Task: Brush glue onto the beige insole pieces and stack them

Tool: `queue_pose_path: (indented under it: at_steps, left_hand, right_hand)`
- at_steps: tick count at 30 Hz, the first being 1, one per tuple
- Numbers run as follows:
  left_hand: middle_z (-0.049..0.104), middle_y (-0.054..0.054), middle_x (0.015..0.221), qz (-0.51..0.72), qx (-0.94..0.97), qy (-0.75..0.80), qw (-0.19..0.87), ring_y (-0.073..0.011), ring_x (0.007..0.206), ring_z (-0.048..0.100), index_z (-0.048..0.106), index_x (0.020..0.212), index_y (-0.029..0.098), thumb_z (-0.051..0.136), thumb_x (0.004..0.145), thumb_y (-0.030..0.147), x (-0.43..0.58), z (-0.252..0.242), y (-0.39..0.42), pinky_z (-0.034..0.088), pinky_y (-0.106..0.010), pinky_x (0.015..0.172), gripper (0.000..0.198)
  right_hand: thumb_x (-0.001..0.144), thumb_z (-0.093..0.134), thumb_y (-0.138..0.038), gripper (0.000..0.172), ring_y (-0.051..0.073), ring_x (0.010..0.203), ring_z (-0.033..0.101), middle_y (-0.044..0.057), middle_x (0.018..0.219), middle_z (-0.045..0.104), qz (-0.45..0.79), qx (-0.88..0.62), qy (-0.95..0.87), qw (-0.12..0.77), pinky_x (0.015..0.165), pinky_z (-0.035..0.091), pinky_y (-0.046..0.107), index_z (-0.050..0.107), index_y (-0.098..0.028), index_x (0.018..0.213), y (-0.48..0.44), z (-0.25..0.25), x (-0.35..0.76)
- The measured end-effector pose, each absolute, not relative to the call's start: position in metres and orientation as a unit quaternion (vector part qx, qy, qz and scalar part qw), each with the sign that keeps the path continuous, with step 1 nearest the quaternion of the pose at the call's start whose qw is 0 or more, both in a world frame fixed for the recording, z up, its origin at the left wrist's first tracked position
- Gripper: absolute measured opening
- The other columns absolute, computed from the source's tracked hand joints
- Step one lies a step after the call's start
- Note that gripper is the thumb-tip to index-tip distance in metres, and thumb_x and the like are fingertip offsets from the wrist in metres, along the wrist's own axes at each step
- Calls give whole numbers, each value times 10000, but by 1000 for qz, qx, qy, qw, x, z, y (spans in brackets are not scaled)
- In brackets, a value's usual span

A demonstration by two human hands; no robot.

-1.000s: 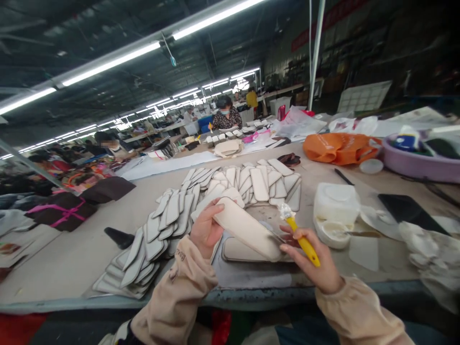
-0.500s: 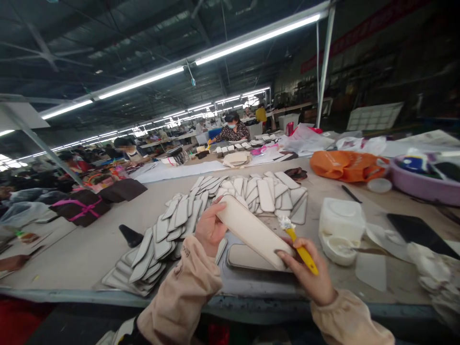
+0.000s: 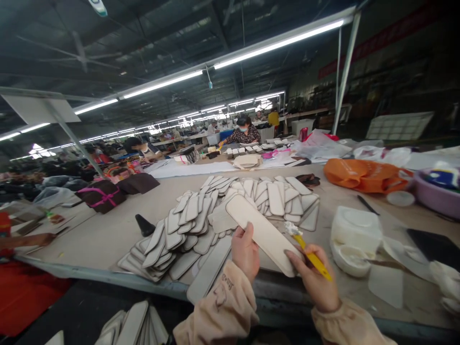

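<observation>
Above the table edge I hold a long, pale, round-cornered panel (image 3: 261, 234), tilted down to the right. My left hand (image 3: 246, 251) grips its lower left edge, thumb on the upper face. At the near right end, my right hand (image 3: 319, 278) pinches the panel and also holds a yellow-handled brush (image 3: 312, 258). White paste coats the brush's bristles, which point up and away. Just beyond my hands spreads a heap of similar panels (image 3: 194, 208) with dark edges. A larger grey piece (image 3: 210, 270) lies left of my left hand, overhanging the table edge.
Right of my right hand stands a cut-open white plastic jug (image 3: 354, 239) with white paste in it. Behind are an orange bag (image 3: 366, 175) and a purple basin (image 3: 434, 191). A black cone-shaped object (image 3: 144, 225) stands left. Co-workers sit across the table; more panels (image 3: 132, 326) lie below its edge.
The camera view has shifted left and down. My left hand has slid from the panel's far end toward its middle. The right hand keeps hold of brush and panel.
</observation>
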State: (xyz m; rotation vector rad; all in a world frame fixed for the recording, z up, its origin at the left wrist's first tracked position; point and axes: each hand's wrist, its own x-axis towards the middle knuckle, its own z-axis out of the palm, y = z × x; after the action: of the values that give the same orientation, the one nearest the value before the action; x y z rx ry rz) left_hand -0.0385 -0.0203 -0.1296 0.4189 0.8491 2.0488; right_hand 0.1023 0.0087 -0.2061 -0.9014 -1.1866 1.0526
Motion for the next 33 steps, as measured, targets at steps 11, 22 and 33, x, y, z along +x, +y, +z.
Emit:
queue_pose_path:
  at_steps: [11,22,33]
  left_hand:
    - [739,-91,933,824,184,328,423,-222,948,689,682,866,169,797,674,328,-35,-124,-23,494,-336,884,274]
    - [739,-67,922,823,191,343,412,-224,1025,664,665,859,167,801,655,285,-44,-123,-24,486,-342,940,272]
    - [730,-50,949,828,168,372,385,-173,1085,633,663,908,164,679,775,167,-61,-131,-17,493,-284,957,133]
  right_hand:
    - [633,811,-434,453,169,641,618,4,854,669,468,-382,-514,609,526,504,264,466,-257,867,5,-204,107]
    - [668,785,-387,449,199,810,669,31,942,685,516,-350,-497,603,661,555,315,426,-250,900,-1,-197,109]
    - [723,749,-333,398,150,780,659,-9,917,684,550,-281,-504,604,727,555,306,405,-263,909,-2,-196,109]
